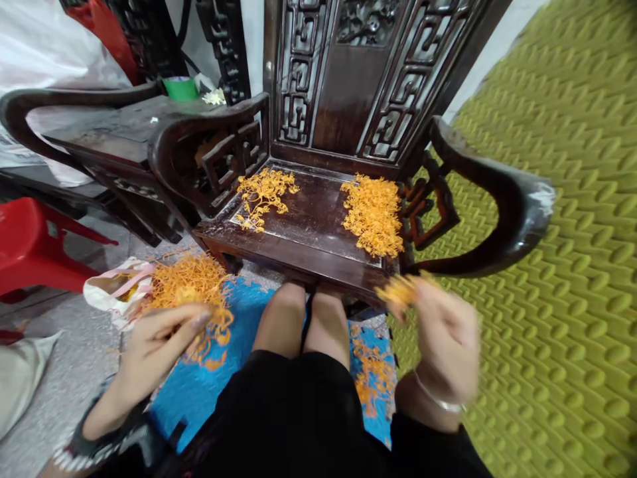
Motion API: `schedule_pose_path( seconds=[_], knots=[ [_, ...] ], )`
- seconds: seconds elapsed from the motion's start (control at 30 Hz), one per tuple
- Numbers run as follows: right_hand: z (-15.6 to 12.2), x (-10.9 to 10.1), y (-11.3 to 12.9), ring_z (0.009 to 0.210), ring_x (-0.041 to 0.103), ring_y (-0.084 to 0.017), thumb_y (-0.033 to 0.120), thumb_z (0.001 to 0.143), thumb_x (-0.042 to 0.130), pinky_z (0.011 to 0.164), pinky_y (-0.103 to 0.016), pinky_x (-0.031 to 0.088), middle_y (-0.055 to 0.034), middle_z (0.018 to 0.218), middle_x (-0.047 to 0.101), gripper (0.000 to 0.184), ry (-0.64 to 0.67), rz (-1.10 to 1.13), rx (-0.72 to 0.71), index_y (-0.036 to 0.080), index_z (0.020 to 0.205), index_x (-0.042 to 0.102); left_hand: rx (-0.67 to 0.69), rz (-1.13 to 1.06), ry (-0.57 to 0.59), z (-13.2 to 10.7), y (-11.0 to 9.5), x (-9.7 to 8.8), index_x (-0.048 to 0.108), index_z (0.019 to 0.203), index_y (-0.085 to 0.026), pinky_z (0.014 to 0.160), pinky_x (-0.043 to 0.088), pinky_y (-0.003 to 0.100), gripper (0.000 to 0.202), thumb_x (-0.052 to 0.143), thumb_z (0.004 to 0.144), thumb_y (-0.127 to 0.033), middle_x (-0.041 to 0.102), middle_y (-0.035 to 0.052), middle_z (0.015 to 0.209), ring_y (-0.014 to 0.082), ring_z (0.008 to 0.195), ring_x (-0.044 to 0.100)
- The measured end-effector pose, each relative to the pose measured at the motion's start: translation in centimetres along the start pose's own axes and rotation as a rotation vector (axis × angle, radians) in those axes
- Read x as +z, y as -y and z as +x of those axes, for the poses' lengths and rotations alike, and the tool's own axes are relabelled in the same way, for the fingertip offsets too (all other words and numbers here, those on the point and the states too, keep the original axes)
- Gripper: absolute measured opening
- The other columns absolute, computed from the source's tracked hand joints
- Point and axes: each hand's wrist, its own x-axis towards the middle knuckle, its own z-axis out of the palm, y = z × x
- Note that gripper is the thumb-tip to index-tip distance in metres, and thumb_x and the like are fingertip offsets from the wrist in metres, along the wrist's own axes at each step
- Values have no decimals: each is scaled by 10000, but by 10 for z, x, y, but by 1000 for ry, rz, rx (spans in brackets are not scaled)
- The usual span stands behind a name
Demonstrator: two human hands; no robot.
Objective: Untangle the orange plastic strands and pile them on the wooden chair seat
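My left hand [154,348] is low at the left, thumb and fingers pinched together. Orange curly strands [215,332] hang at its fingertips, overlapping the loose pile behind. My right hand [445,332], blurred by motion, is closed around an orange frilly piece [398,292] in front of the chair's right front corner. On the dark wooden chair seat [318,216], a dense heap of orange frilly pieces [374,214] lies at the right. A looser, thinner group of orange curly pieces [266,196] lies at the left of the seat.
A large tangled pile of orange strands [186,279] spills beside a white bag [107,289]. More orange pieces [373,365] lie on the blue mat [243,312]. A red stool [30,245], a side table with green tape [180,88] and a yellow-green textured mat [562,265] surround the chair.
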Motion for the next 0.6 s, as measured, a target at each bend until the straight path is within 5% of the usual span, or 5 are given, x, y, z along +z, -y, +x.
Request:
schedule_pose_path(
  seconds=[0.17, 0.33, 0.5, 0.6],
  knots=[
    [59, 9, -72, 487, 425, -138, 442, 926, 446, 539, -274, 288, -12, 516, 490, 431, -308, -416, 151, 184, 589, 523, -129, 26, -191, 28, 38, 3, 718, 880, -155, 445, 362, 210, 274, 627, 798, -400, 541, -33, 497, 111, 471, 466],
    [88, -9, -125, 562, 469, -192, 379, 901, 461, 594, -303, 245, -89, 611, 599, 336, -329, -867, 299, 154, 728, 641, -206, 243, -408, 55, 104, -43, 743, 937, -130, 528, 380, 237, 396, 645, 746, -463, 599, -6, 532, 140, 537, 503],
    [96, -24, -152, 697, 527, -263, 321, 863, 488, 620, -347, 243, -176, 843, 646, 341, -371, -909, 427, 133, 1114, 623, -337, 543, -311, 85, 147, -83, 744, 906, -98, 554, 328, 258, 397, 641, 748, -447, 590, 11, 539, 167, 564, 518],
    [101, -27, -168, 823, 525, -330, 228, 831, 445, 613, -374, 241, -227, 914, 593, 275, -342, -902, 415, 121, 985, 646, -335, 560, -229, 101, 156, -92, 715, 857, -64, 564, 317, 254, 382, 664, 733, -421, 532, -17, 508, 157, 556, 507]
  ],
)
